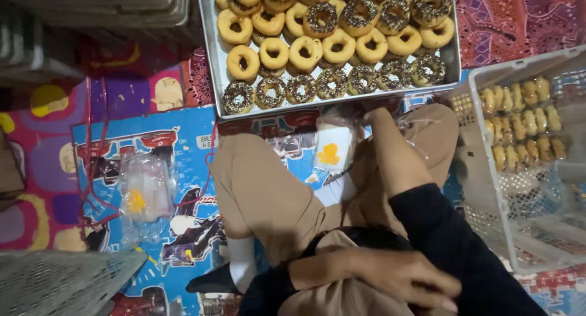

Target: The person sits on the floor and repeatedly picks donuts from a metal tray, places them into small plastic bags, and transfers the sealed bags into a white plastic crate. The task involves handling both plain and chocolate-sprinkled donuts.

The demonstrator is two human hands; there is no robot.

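One hand shows, the left hand [378, 279], slack and empty over a dark sleeve [445, 243] at lower centre, the right hand hidden, so work seems paused; the clear bag [332, 150] at centre and the doughnut tray [213, 78] at top call for a forward reach.

The person wears tan trousers [268, 200] of a plain, smooth cloth, creased at the knees, just below the metal tray of doughnuts [210, 59]. Both arms are covered by black long sleeves [452, 243] that end at the wrists. One bare hand [397, 279] shows, without rings or a watch. Farther from the tray, a dark shoe or sock [210, 282] peeks from under the trousers.
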